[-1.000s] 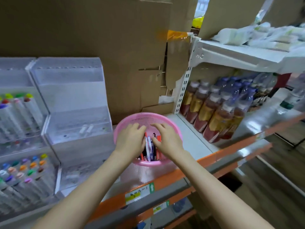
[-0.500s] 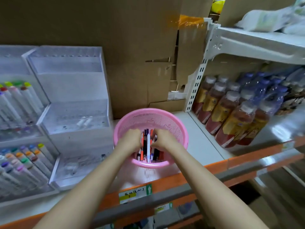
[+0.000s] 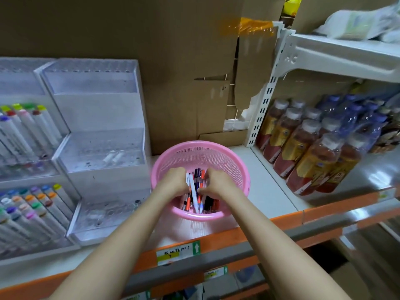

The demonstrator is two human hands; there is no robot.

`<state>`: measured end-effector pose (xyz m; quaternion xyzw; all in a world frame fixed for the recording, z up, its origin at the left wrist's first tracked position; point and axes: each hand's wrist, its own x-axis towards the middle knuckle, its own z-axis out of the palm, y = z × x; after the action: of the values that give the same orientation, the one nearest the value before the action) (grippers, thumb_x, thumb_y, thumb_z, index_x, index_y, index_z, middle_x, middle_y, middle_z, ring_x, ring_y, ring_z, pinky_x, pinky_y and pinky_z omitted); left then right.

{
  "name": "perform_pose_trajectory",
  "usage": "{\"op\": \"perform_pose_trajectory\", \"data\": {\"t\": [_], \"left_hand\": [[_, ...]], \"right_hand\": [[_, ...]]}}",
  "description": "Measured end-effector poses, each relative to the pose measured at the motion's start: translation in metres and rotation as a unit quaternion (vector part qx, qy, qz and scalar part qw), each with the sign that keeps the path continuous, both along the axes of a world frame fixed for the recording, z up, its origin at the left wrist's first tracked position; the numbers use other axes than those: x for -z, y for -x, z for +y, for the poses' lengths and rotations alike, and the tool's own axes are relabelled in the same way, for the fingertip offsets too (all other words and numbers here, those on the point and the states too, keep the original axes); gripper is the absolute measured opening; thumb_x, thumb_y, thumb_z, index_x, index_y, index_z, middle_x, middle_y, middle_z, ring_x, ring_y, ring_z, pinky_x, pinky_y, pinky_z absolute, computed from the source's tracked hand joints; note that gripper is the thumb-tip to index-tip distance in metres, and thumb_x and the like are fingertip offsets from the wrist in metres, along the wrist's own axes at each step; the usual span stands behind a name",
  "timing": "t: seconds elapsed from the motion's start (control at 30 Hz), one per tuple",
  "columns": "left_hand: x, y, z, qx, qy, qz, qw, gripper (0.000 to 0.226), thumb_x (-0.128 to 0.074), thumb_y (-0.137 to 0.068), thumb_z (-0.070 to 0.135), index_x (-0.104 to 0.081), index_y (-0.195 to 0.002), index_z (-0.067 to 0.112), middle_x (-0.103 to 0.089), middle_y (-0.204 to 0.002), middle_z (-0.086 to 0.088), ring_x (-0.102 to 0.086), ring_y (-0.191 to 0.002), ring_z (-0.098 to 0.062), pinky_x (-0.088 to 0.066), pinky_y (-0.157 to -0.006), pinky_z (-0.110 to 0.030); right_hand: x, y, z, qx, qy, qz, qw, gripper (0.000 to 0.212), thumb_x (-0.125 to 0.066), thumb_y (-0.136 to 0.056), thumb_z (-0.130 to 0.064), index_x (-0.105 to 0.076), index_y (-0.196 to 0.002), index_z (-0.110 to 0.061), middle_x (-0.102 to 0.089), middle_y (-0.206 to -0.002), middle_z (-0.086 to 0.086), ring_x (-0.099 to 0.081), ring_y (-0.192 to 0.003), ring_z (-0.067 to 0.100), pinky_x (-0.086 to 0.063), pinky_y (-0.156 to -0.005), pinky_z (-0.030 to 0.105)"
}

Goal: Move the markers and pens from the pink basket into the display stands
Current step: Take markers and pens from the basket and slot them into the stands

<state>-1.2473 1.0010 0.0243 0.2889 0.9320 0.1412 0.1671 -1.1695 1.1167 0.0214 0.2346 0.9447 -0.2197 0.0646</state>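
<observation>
Both hands are down inside the pink basket (image 3: pixel 236 169), knuckles up and fingers curled in. The left hand (image 3: pixel 173 182) is closed around a white pen (image 3: pixel 193 192) that slants between the two hands, its tip toward the basket's near rim. The right hand (image 3: pixel 218 184) is closed too, fingers buried among the pens (image 3: pixel 200 176), though I cannot tell which of them it holds. More pens, orange, blue and black, lie heaped in the near part of the basket. The basket sits on the shelf (image 3: pixel 266 185), close to its orange front edge. Just left of it stands a clear tiered stand (image 3: pixel 97 118), nearly bare, and further left another stand (image 3: pixel 52 169) with rows of markers (image 3: pixel 28 126) with coloured caps. To the right, past a white upright, bottles (image 3: pixel 303 156) are packed in rows.
</observation>
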Motion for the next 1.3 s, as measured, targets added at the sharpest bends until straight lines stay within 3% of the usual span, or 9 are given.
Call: {"op": "perform_pose_trajectory", "data": {"t": [0.17,0.27,0.4,0.53,0.67,0.87,1.1,1.2,1.3], "left_hand": [[0.001,0.001,0.000,-0.005,-0.010,-0.007,1.000,0.019,-0.067,-0.081,0.010,-0.049,-0.079,0.015,-0.055,-0.078,0.000,-0.053,-0.070,-0.016,-0.031,-0.047,-0.022],[0.002,0.001,0.000,-0.003,-0.010,-0.009,1.000,0.021,-0.064,-0.082,0.008,-0.047,-0.074,0.016,-0.054,-0.076,-0.001,-0.052,-0.068,-0.016,-0.031,-0.047,-0.023],[0.000,0.000,0.000,-0.001,-0.020,-0.003,1.000,0.018,-0.063,-0.081,0.007,-0.048,-0.074,0.014,-0.055,-0.075,-0.002,-0.053,-0.069,-0.018,-0.030,-0.047,-0.023],[-0.004,-0.003,-0.001,0.007,-0.030,0.002,1.000,0.018,-0.060,-0.082,0.008,-0.046,-0.070,0.013,-0.050,-0.068,-0.001,-0.050,-0.069,-0.021,-0.031,-0.049,-0.027],[-0.001,-0.002,-0.001,-0.012,-0.037,0.012,0.999,0.010,-0.057,-0.083,0.005,-0.050,-0.080,0.011,-0.051,-0.073,-0.002,-0.051,-0.070,-0.020,-0.036,-0.057,-0.027],[0.002,0.000,0.000,-0.030,-0.052,-0.001,0.998,0.013,-0.059,-0.083,0.005,-0.051,-0.089,0.013,-0.058,-0.084,-0.006,-0.054,-0.074,-0.019,-0.040,-0.060,-0.027],[0.002,0.001,-0.003,-0.024,-0.145,0.005,0.989,0.043,-0.061,-0.082,0.006,-0.049,-0.123,0.012,-0.063,-0.103,-0.009,-0.059,-0.088,-0.023,-0.041,-0.068,-0.028],[-0.002,-0.001,-0.005,-0.017,-0.209,0.002,0.978,0.051,-0.061,-0.082,0.006,-0.046,-0.129,0.018,-0.059,-0.088,-0.001,-0.056,-0.073,-0.014,-0.038,-0.054,-0.022],[-0.007,-0.004,-0.009,-0.016,-0.275,0.011,0.961,0.051,-0.062,-0.082,0.006,-0.046,-0.128,0.022,-0.059,-0.083,0.005,-0.056,-0.065,-0.004,-0.044,-0.049,-0.018]], "right_hand": [[-0.003,0.002,0.002,0.020,0.012,-0.013,1.000,0.052,-0.078,-0.076,-0.017,-0.049,-0.117,-0.007,-0.061,-0.112,0.011,-0.059,-0.099,0.028,-0.050,-0.077,0.036],[-0.006,0.004,0.001,0.036,0.026,-0.021,0.999,0.046,-0.074,-0.075,-0.011,-0.049,-0.113,-0.005,-0.060,-0.104,0.011,-0.059,-0.087,0.025,-0.049,-0.065,0.033],[-0.009,0.004,-0.003,0.032,-0.008,-0.032,0.999,0.025,-0.070,-0.080,-0.017,-0.045,-0.079,-0.012,-0.051,-0.078,0.003,-0.055,-0.079,0.024,-0.041,-0.058,0.030],[-0.005,0.008,-0.007,0.029,-0.044,-0.036,0.998,0.028,-0.065,-0.082,-0.018,-0.054,-0.104,-0.006,-0.062,-0.099,0.011,-0.061,-0.089,0.029,-0.040,-0.063,0.030],[-0.008,0.012,-0.006,0.014,-0.039,-0.068,0.997,0.020,-0.059,-0.086,-0.025,-0.053,-0.101,-0.013,-0.061,-0.107,0.009,-0.060,-0.100,0.029,-0.043,-0.072,0.033],[-0.007,0.010,-0.002,0.018,-0.019,-0.060,0.998,0.027,-0.064,-0.082,-0.037,-0.049,-0.085,-0.015,-0.054,-0.089,0.003,-0.053,-0.082,0.023,-0.041,-0.068,0.030],[0.001,0.017,0.002,0.065,0.062,0.059,0.994,0.028,-0.064,-0.079,-0.026,-0.041,-0.064,-0.017,-0.048,-0.063,0.001,-0.050,-0.064,0.023,-0.032,-0.048,0.030],[-0.002,0.016,0.002,0.036,0.109,0.119,0.986,0.010,-0.063,-0.080,-0.016,-0.055,-0.083,-0.011,-0.063,-0.079,0.006,-0.062,-0.076,0.027,-0.052,-0.066,0.040],[-0.008,0.009,0.001,-0.013,0.123,0.166,0.978,0.032,-0.062,-0.085,-0.011,-0.051,-0.116,-0.011,-0.064,-0.089,0.005,-0.064,-0.080,0.025,-0.054,-0.076,0.045]]}}
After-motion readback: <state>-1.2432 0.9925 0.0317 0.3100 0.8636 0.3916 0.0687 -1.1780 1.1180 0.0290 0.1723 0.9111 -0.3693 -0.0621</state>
